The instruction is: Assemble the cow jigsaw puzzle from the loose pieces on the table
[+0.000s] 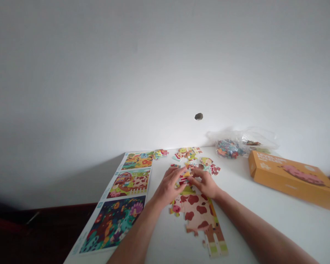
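Over the middle of the white table, my left hand [168, 186] and my right hand [205, 184] come close together with fingers bent. Between their fingertips are red, white and yellow jigsaw puzzle pieces [184, 179], partly covered by the fingers. Just below lies a joined section of puzzle [196, 212] showing a cream cow with brown patches. A pink pig piece [176, 208] sits along its left side. Beyond my hands are several loose puzzle pieces [188, 152], and more with red and white parts [215, 169] lie to the right.
A printed picture sheet [128, 183] with three scenes runs along the table's left edge. At the back right are clear plastic bags of pieces [229, 148], behind an orange puzzle box [291, 176]. A white wall [165, 73] with a hole [198, 116] stands behind.
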Available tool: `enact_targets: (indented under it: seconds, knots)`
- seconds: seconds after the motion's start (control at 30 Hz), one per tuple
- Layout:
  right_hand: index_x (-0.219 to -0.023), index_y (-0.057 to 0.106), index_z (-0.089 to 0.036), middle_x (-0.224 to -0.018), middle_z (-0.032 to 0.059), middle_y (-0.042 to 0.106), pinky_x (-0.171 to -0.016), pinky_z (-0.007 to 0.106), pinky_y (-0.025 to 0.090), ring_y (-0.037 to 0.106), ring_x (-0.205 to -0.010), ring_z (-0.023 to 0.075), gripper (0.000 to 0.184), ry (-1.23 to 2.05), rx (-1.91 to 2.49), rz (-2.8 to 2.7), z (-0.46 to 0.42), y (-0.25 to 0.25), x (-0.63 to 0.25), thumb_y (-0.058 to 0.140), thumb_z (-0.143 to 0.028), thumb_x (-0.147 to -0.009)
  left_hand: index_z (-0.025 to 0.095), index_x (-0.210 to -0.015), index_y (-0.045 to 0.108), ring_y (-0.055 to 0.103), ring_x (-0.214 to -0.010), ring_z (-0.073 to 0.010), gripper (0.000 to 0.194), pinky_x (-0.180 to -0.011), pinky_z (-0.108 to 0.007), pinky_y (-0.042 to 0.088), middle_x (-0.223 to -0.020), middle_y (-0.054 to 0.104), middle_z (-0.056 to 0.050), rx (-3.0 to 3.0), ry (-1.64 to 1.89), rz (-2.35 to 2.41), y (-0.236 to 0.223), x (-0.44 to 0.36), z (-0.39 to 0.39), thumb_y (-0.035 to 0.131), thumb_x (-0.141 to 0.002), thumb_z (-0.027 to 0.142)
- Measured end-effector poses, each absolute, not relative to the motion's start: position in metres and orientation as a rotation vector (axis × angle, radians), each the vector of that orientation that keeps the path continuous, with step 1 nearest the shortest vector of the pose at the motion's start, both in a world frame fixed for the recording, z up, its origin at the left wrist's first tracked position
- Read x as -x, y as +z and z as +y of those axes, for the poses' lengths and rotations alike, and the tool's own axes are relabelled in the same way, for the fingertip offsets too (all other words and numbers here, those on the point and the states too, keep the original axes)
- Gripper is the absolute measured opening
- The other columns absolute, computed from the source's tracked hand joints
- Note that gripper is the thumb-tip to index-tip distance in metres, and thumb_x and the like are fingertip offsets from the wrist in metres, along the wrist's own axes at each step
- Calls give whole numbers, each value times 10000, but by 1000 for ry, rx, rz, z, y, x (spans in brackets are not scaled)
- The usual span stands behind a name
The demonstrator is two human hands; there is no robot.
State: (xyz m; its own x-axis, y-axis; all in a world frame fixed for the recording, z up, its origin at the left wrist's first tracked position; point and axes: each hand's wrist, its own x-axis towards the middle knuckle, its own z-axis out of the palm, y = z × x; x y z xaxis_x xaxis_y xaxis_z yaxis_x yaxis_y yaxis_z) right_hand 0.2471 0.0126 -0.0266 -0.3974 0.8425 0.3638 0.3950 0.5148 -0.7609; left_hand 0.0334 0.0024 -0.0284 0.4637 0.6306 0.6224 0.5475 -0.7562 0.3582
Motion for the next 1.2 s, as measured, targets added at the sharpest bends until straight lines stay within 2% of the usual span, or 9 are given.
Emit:
enact_targets:
  seconds: [0.07, 0.23, 0.5, 0.67, 0.87, 1.03, 1.2]
  knots:
    - [-797, 604, -196, -747, 19, 689, -692, 296, 476, 623, -710, 175, 399, 942, 999, -1895, 13, -29, -247, 517, -559, -936, 247, -1444, 428, 558, -1172, -254, 632, -1029, -440, 479, -1265, 634, -99, -2622, 1165, 1096, -28, -33, 3, 662, -858, 215]
    - [-839, 584, -194, -692, 13, 713, -678, 293, 497, 661, -664, 178, 394, 1147, 975, -1738, 12, -27, -247, 556, -581, -905, 250, -1358, 543, 571, -1146, -282, 559, -1017, -466, 471, -1177, 677, -94, -2650, 1152, 1191, -25, -29, 4, 712, -826, 287]
    - [-824, 593, -190, -679, 18, 705, -667, 290, 497, 650, -646, 173, 383, 1156, 934, -1726, 11, -25, -246, 567, -563, -905, 260, -1292, 614, 590, -1081, -265, 494, -963, -428, 482, -1081, 727, -68, -2704, 1198, 1238, -21, -31, 2, 717, -809, 282]
    - [-771, 661, -174, -761, 35, 708, -720, 294, 489, 635, -725, 176, 412, 1092, 926, -1857, 11, -24, -249, 553, -542, -922, 246, -1209, 657, 584, -1065, -275, 424, -942, -430, 486, -1018, 735, -69, -2642, 1227, 1269, -20, -30, 2, 731, -798, 321]
    - [-759, 640, -179, -725, 19, 649, -684, 276, 464, 584, -683, 155, 401, 1018, 979, -1693, 18, -35, -250, 560, -537, -921, 233, -1009, 699, 549, -1044, -254, 242, -955, -406, 481, -958, 703, -44, -2651, 1191, 1113, -20, -30, 1, 761, -784, 298]
    - [-747, 598, -181, -658, -6, 569, -603, 258, 426, 511, -609, 131, 422, 1055, 979, -1580, 23, -43, -250, 564, -571, -907, 276, -990, 733, 549, -1025, -224, 152, -949, -401, 487, -1019, 662, -48, -2692, 1191, 1041, -20, -36, -2, 715, -839, 264]
    - [-817, 641, -169, -779, 30, 649, -689, 282, 461, 573, -720, 159, 385, 1132, 896, -1743, 15, -34, -250, 564, -532, -922, 246, -955, 723, 526, -1177, -238, 100, -1048, -438, 460, -1232, 622, -65, -2649, 1264, 1065, -19, -36, -4, 672, -869, 239]
